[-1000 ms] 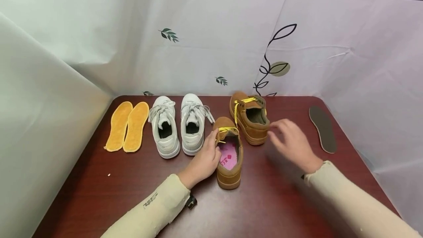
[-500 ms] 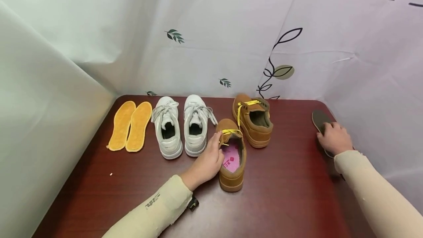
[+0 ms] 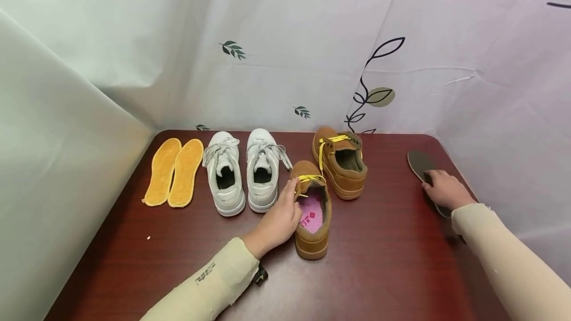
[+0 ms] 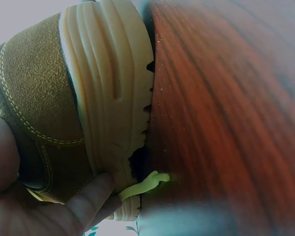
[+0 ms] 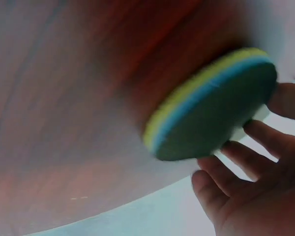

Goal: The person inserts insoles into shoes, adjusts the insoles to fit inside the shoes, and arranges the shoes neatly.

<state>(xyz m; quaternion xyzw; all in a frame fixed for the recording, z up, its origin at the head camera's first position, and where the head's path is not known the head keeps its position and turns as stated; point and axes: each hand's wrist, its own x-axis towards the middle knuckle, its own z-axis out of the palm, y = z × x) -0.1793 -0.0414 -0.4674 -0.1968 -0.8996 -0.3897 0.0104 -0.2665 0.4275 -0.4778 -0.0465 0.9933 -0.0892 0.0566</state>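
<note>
A brown suede shoe with yellow laces and a pink insole inside stands mid-table, heel toward me. My left hand holds its left side, thumb up by the opening and fingers low along the pale sole. At the far right, my right hand grips a dark grey insole by its edges. Close up in the right wrist view, the insole is tilted, with yellow and blue layers along its edge; fingertips line one side and the thumb the other.
A second brown shoe stands just behind the first, to its right. Two white sneakers and a pair of orange fuzzy insoles sit on the left. White curtains surround the red-brown table.
My right hand has moved from beside the rear brown shoe to the far right and taken hold of the grey insole, shifting it slightly left. The left hand stays on the front shoe.
</note>
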